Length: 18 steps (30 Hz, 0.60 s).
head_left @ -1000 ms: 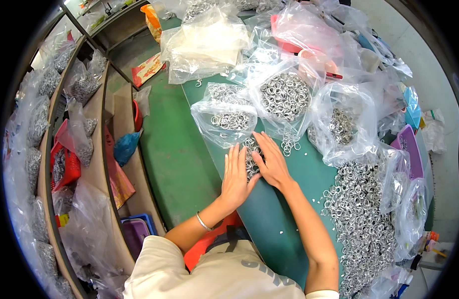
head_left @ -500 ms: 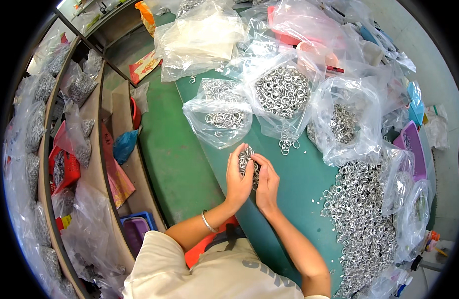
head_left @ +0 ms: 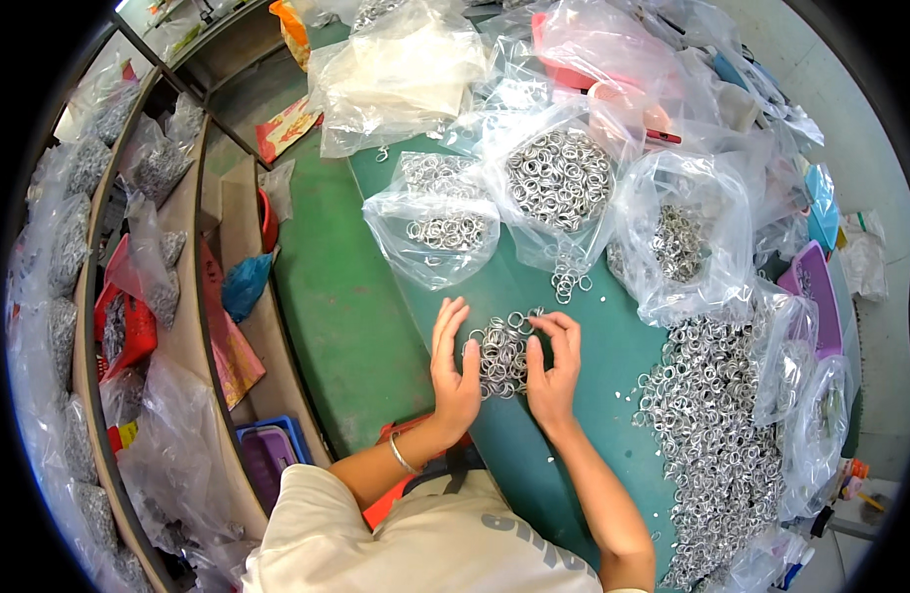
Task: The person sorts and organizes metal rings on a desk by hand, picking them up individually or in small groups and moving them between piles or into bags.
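Work in hand: gathering a small pile of metal rings [head_left: 502,354] between both hands on the green desk [head_left: 346,296].
Left hand [head_left: 453,371]: palm down on the desk, edge pressed to the left side of the pile; fingers [head_left: 445,326] straight and together, not curled round anything.
Right hand [head_left: 554,368]: cupped against the right side of the pile; fingers [head_left: 564,331] bent inward, tips touching the top rings, nothing pinched or lifted.
Location of the pile: flat on the desk, directly between the two hands, near the front edge and just above the torso.
Look of the rings: silvery, shiny, round loops, heaped loosely and overlapping, some lying flat, some on edge.
Done so far, by judgement: a modest batch corralled into one clump; several clear bags already holding rings, among them a left bag [head_left: 437,222], a middle bag [head_left: 559,178] and a right bag [head_left: 677,237].
Left to do, by judgement: plenty; a large loose heap of rings [head_left: 712,435] spread along the right of the desk, unbagged.
Strays: a few loose rings [head_left: 569,282] below the mouth of the middle bag, apart from the pile.
Progress overall: seemingly mid-way, hard to tell more exactly.
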{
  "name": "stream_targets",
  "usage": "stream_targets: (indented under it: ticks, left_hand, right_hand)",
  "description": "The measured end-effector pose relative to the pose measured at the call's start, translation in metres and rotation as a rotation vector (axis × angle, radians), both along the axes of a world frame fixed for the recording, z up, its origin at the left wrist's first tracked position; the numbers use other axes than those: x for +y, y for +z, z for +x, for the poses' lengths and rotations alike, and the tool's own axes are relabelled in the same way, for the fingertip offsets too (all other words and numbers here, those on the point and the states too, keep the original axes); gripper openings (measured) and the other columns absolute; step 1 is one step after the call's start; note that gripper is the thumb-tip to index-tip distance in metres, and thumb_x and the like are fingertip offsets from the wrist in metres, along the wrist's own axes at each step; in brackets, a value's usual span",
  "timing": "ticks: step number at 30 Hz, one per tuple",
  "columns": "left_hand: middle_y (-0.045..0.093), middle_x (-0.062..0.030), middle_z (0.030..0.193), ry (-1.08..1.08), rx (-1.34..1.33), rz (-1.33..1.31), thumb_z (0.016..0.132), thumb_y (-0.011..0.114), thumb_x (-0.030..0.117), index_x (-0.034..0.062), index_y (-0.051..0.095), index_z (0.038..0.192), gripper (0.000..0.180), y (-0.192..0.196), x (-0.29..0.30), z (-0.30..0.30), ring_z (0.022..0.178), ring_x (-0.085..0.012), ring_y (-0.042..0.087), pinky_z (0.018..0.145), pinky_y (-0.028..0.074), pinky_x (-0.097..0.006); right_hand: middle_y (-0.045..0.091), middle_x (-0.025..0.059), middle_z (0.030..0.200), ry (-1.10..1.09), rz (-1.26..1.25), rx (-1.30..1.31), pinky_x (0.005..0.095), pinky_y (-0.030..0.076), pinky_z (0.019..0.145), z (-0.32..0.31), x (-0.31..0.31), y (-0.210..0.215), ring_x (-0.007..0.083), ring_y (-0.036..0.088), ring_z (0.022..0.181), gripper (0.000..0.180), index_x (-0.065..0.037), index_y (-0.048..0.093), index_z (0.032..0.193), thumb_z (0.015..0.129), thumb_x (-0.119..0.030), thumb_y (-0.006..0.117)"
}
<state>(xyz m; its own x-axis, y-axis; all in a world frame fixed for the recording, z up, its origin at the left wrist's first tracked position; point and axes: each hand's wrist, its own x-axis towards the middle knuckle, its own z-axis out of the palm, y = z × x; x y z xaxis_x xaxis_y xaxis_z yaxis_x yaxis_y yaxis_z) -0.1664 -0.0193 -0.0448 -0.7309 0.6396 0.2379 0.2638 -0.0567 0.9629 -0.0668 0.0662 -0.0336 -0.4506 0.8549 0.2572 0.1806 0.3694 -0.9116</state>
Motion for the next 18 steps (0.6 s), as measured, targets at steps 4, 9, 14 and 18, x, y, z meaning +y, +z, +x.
stream_targets:
  ticks: [4,9,14,18]
  left_hand:
    - [0.024,-0.0181,0.147,0.055,0.119,-0.075,0.089,0.043,0.001,-0.0033,0.035,0.134,0.046,0.002,-0.016,0.012,0.14,-0.0334,0.015,0.112,0.012,-0.045]
    - [0.018,-0.0191,0.149,0.192,-0.034,0.181,0.09,0.038,0.002,-0.0065,0.023,0.139,0.052,-0.011,-0.026,0.025,0.141,-0.0305,0.012,0.113,0.008,-0.043]
    - [0.014,-0.0176,0.151,0.294,-0.216,0.234,0.095,0.033,0.009,-0.0054,0.015,0.143,0.053,-0.015,-0.023,0.027,0.142,-0.027,0.01,0.115,0.007,-0.039]
    - [0.014,-0.0172,0.152,0.235,-0.354,0.301,0.098,0.026,0.019,-0.0065,0.014,0.143,0.053,-0.017,-0.023,0.025,0.142,-0.0251,0.01,0.115,0.008,-0.037]
  right_hand:
    - [0.051,0.015,0.109,0.055,0.171,-0.17,0.0387,0.037,0.094,-0.001,0.012,-0.004,0.0314,0.047,0.105,0.025,0.0,0.06,0.106,0.083,-0.008,0.059]
    - [0.045,0.0196,0.131,0.212,0.268,-0.325,0.0449,0.03,0.105,-0.006,0.013,-0.007,0.0371,0.037,0.125,0.04,0.002,0.054,0.119,0.088,-0.024,0.055]
    - [0.044,0.0199,0.133,0.351,0.255,-0.341,0.0489,0.026,0.108,-0.006,-0.005,-0.003,0.0388,0.036,0.127,0.044,0.002,0.049,0.125,0.092,-0.026,0.049]
    - [0.044,0.0203,0.132,0.344,0.244,-0.321,0.0517,0.026,0.107,-0.011,-0.026,-0.003,0.0406,0.036,0.127,0.044,0.001,0.05,0.125,0.092,-0.027,0.049]
